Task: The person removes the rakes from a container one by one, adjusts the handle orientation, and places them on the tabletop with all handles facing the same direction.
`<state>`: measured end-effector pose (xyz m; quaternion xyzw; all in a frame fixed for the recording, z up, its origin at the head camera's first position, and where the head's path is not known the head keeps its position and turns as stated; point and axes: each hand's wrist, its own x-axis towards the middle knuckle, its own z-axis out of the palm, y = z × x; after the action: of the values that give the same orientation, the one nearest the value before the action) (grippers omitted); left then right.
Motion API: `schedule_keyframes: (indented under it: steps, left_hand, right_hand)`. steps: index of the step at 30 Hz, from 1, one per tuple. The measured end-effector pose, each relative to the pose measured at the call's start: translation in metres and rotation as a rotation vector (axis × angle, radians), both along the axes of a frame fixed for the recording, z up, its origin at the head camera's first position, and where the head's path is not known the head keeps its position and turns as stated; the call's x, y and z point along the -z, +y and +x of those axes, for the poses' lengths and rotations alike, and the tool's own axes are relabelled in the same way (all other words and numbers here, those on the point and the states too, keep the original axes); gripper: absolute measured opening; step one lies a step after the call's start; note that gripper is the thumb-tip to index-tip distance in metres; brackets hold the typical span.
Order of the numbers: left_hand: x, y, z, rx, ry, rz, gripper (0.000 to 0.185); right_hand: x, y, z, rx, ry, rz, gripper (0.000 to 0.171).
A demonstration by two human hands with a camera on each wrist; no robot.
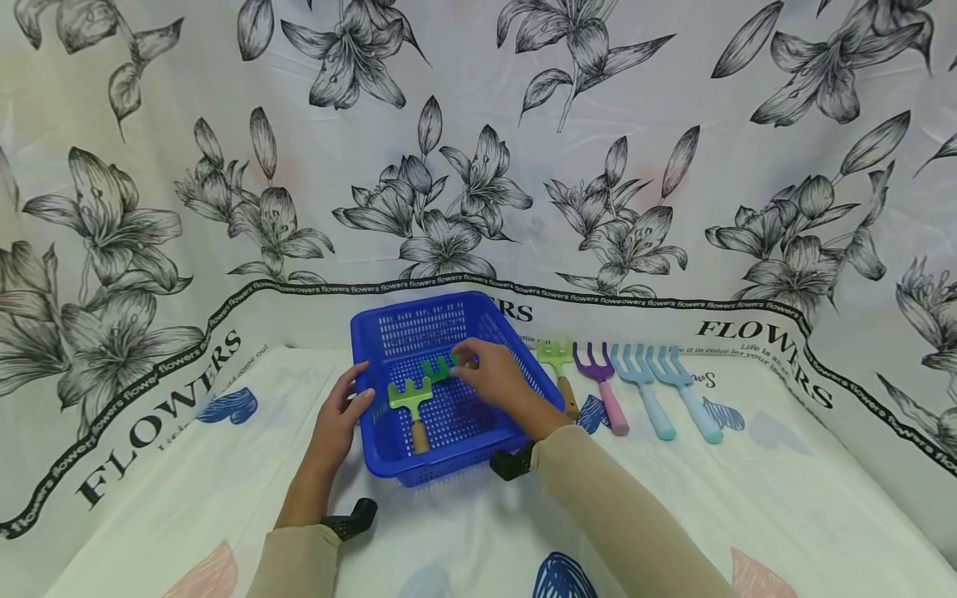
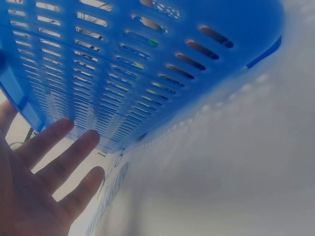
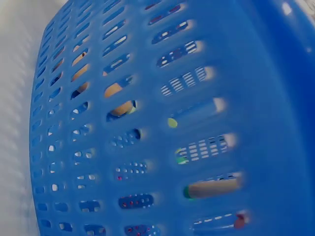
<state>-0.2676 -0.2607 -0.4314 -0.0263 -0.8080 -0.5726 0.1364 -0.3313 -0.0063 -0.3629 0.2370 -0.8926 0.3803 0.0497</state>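
A blue basket (image 1: 381, 453) sits on the cloth before me, tilted slightly in view. My left hand (image 1: 338, 415) is at its left rim; in the left wrist view its fingers (image 2: 74, 152) spread loosely along the outside of the slotted wall (image 2: 88, 64). Over the basket, my right hand (image 1: 489, 372) pinches a green garden hand fork (image 1: 439, 368) with its tines pointing left; the hand covers its rear part. A lime-green hand fork (image 1: 409, 399) with a wooden handle lies inside at the left. In the right wrist view the basket wall (image 3: 256, 123) hides most of the hand.
To the basket's right, a lime-green fork with a wooden handle (image 1: 566, 396), a purple fork with a pink handle (image 1: 602, 386) and two light-blue forks (image 1: 645, 390) lie in a row. Behind stands a flower-printed curtain (image 1: 598, 249).
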Motion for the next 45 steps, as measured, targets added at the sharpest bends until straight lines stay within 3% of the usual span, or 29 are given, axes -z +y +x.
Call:
schedule_keyframes:
  steps: [6, 14, 25, 32, 34, 36, 39, 41, 45]
  left_hand:
    - [-0.001, 0.001, 0.001, -0.004, -0.007, 0.009, 0.057]
    - [-0.011, 0.004, 0.007, -0.001, -0.048, 0.012, 0.059]
    - [0.002, -0.001, -0.001, -0.019, -0.006, -0.010, 0.058]
    - [0.001, -0.001, -0.001, -0.017, -0.018, -0.008, 0.058]
    - [-0.008, 0.002, 0.005, -0.010, -0.033, -0.002, 0.059]
    - [-0.008, 0.002, 0.006, -0.007, -0.031, 0.004, 0.057]
    - [-0.007, 0.003, 0.006, -0.006, -0.022, 0.006, 0.056]
    - [0.001, 0.000, 0.000, -0.010, -0.001, 0.006, 0.055]
    - [0.001, -0.001, 0.000, -0.006, 0.008, 0.008, 0.055]
  right_hand:
    - [-0.004, 0.005, 0.002, 0.066, 0.021, -0.011, 0.025]
    - [-0.002, 0.020, -0.001, 0.144, 0.058, -0.032, 0.018]
    - [-0.008, 0.036, 0.006, 0.164, 0.025, -0.078, 0.014]
    - [-0.012, 0.047, 0.012, 0.177, 0.008, -0.069, 0.012]
    - [-0.012, 0.051, 0.015, 0.173, -0.001, -0.084, 0.011]
    - [-0.012, 0.055, 0.017, 0.167, -0.008, -0.109, 0.010]
    - [-0.011, 0.060, 0.021, 0.155, -0.008, -0.133, 0.011]
    - [-0.010, 0.063, 0.022, 0.146, -0.007, -0.145, 0.012]
    - [-0.009, 0.071, 0.025, 0.129, -0.016, -0.176, 0.013]
